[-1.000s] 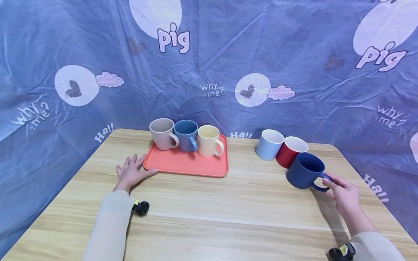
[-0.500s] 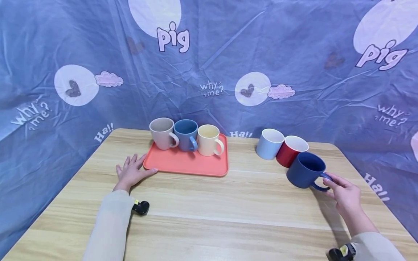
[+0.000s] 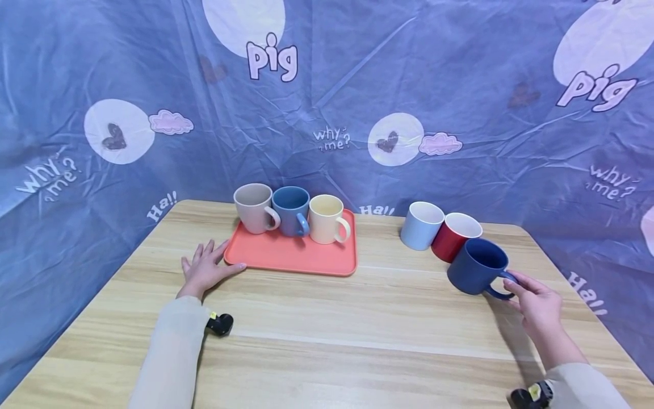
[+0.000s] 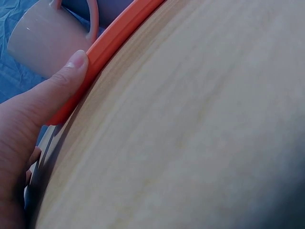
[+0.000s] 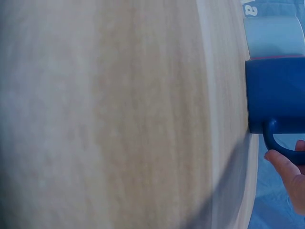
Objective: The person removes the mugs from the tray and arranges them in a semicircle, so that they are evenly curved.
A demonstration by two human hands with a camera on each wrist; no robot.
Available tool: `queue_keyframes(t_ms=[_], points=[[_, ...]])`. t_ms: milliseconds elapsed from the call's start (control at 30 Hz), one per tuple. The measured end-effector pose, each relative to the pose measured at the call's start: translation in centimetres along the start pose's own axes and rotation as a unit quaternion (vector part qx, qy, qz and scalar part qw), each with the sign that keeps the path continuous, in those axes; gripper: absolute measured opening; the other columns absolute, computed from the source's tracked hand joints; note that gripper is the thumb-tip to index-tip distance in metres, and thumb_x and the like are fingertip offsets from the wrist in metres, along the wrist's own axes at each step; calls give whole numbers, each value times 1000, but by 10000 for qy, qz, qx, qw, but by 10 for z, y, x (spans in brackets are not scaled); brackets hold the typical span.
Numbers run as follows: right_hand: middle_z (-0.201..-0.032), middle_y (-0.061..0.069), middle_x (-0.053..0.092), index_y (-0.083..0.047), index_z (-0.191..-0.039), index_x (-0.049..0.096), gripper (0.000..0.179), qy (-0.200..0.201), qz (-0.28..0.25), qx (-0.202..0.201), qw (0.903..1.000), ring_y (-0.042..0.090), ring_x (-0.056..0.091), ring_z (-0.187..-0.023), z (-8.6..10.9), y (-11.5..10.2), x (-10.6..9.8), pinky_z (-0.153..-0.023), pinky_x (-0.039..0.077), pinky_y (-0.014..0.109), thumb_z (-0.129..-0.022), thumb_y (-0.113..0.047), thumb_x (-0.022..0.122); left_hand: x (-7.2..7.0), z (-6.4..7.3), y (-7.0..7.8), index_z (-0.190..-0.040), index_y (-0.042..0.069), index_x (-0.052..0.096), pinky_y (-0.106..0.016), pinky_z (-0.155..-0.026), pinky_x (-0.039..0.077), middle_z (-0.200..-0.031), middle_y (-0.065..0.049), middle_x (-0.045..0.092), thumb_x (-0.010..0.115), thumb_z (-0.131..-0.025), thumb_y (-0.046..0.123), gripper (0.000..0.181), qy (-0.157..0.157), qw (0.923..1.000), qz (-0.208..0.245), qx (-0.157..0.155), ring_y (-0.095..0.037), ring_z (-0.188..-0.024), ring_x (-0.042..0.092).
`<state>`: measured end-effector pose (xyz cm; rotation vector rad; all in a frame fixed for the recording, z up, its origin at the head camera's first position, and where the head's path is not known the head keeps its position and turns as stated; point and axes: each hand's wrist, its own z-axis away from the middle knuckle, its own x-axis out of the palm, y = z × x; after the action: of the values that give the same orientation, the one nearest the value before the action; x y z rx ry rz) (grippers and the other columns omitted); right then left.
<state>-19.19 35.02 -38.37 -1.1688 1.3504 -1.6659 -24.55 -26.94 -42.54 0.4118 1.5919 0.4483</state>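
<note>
My right hand (image 3: pixel 540 304) pinches the handle of a dark blue mug (image 3: pixel 472 270) at the right of the table; the right wrist view also shows fingers on that handle (image 5: pixel 286 153). The mug stands upright close against a red mug (image 3: pixel 451 238) with a white inside. Beyond the red one is a light blue mug (image 3: pixel 419 230). At the left, my left hand (image 3: pixel 204 272) lies spread at the front-left corner of a coral tray (image 3: pixel 291 258). In the left wrist view its thumb (image 4: pixel 66 78) touches the tray rim (image 4: pixel 114 43).
Along the back of the tray stand a grey mug (image 3: pixel 252 213), a blue mug (image 3: pixel 289 216) and a cream mug (image 3: pixel 324 224), handles toward the front right. The wooden table (image 3: pixel 357 335) ends at a blue printed cloth (image 3: pixel 327 85) behind.
</note>
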Motion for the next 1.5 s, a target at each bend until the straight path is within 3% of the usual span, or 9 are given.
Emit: queue_keyframes(t_ms=[433, 800, 1067, 1500], points=[[-72, -11, 64, -19, -79, 72, 20, 159, 266, -61, 9995, -1, 57, -68, -2, 2, 5, -53, 49, 22, -72, 0, 67, -3, 1, -1, -137, 13, 27, -64, -84, -15, -137, -29, 11, 56, -65, 66, 94, 9, 10000, -20, -2, -45, -123, -2], [-72, -10, 64, -18, -78, 72, 17, 29, 84, 14, 10000, -1, 58, -68, -2, 1, 2, -52, 49, 22, -69, -4, 71, -1, 1, 1, -137, 13, 26, -63, -84, -15, -137, -28, 11, 55, -65, 67, 95, 0, 10000, -4, -3, -45, -123, -3], [-70, -10, 64, -18, -77, 72, 19, -14, 32, -73, 10000, 0, 58, -67, -1, 1, 3, -52, 48, 22, -72, 0, 67, -1, 1, 1, -137, 13, 26, -63, -84, -15, -137, -28, 11, 55, -64, 67, 95, 1, 10000, -17, -13, -44, -123, -3], [-74, -10, 65, -18, -84, 72, 21, -44, 134, -99, 9999, 3, 60, -68, -23, 20, -19, -53, 49, 25, -71, -2, 69, 0, 1, 1, -137, 13, 26, -63, -85, -15, -138, -27, 12, 55, -64, 67, 95, 5, 10000, 12, -19, -44, -124, -2]])
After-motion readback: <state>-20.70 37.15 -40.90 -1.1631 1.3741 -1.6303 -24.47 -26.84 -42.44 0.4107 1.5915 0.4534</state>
